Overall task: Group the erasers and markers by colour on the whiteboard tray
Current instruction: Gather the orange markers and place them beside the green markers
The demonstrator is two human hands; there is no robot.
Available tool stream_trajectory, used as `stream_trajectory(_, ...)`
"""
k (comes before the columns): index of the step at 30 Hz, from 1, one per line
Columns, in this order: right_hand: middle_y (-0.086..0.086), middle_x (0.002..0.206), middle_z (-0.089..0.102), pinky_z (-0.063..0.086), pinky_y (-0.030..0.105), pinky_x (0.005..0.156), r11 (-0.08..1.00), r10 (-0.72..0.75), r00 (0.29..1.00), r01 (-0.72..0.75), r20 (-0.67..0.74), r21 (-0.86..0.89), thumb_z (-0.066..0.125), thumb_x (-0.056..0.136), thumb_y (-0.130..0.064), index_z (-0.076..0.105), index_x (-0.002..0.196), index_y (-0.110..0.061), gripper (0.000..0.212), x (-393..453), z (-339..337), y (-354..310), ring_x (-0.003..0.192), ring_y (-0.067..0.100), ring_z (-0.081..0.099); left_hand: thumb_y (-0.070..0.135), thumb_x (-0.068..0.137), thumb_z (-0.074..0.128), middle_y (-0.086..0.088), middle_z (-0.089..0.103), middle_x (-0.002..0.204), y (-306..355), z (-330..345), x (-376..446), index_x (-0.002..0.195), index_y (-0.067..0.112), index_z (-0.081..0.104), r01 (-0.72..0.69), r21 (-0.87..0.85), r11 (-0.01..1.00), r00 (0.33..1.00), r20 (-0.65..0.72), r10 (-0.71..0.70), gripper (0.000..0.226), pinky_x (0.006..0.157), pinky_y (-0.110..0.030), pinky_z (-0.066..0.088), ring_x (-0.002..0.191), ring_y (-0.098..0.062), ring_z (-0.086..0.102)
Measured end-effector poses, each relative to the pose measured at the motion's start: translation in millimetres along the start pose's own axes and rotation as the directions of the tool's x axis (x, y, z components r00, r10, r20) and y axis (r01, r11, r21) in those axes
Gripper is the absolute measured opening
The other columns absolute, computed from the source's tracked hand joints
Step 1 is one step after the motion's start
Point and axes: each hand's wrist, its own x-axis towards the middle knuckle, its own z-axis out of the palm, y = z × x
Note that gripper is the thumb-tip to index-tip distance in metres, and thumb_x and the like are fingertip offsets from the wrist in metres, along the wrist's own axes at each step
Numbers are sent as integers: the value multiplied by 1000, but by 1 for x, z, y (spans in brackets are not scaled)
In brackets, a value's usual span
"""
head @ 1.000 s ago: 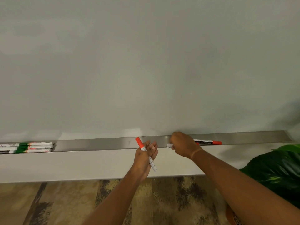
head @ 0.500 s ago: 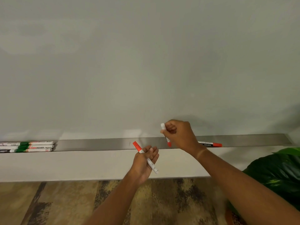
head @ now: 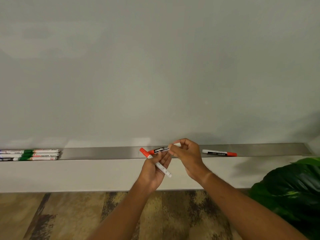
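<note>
Both hands up in front of the whiteboard tray (head: 103, 153), close together at its middle. Left hand (head: 154, 170) palm-up, fingers curled loosely round a first red marker (head: 155, 162), which lies slantwise across the palm: red cap poking up and left over the tray's front edge, white barrel end sticking out down and right past the heel of the hand. Right hand (head: 186, 153) just beside it, thumb and fingertips pinching the white end of a second red marker (head: 160, 150); black label band readable, red cap pointing left and slightly down, ending right next to the first marker's cap. Whether the two markers actually touch, impossible to tell. Further right, a third red marker (head: 219, 152) lying flat on the tray, white end toward the hands, red cap away from them, well apart from both. Far left on the tray, three green markers (head: 34, 155) stacked side by side, front to back, white ends pointing right, the group cut off by the picture's edge. Above it all, the plain whiteboard (head: 155, 66). Below the tray, a pale ledge (head: 69, 175), then patterned brown floor (head: 69, 215). Large dark green plant leaves (head: 290, 191) at lower right, beside the right forearm.
</note>
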Motion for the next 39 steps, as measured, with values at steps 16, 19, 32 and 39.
stream_trajectory(16,-2,80,75,52,15,67,911,107,943,34,315,-410,75,78,-6,77,87,-14,12,-10,-13,12,77,8,71,9,102,38,-18,61,124,-3,1,3,115,1,57,-3,15,1000,1000,20,3,25,94,-41,46,127,-31,51)
stream_trajectory(19,-4,78,75,53,16,69,864,108,938,76,330,-498,73,79,-7,77,84,-15,10,-7,-18,8,74,5,69,10,102,38,-18,60,125,-6,2,4,117,1,56,-7,34,999,1000,12,6,25,94,-40,47,129,-31,50)
stream_trajectory(32,8,93,65,50,32,72,-41,-48,993,102,104,-994,60,80,-3,65,89,-10,13,40,-104,-14,88,27,63,8,100,45,-17,66,124,-15,-9,8,122,1,57,11,45,999,999,-31,-10,27,87,-38,53,101,-27,71)
stream_trajectory(39,9,94,66,54,34,74,-54,-23,992,125,127,-991,59,83,-3,64,93,-9,14,39,-112,-5,83,25,64,6,99,43,-18,67,121,-14,-7,7,121,0,57,6,54,999,999,-34,-4,26,87,-38,53,101,-27,70)
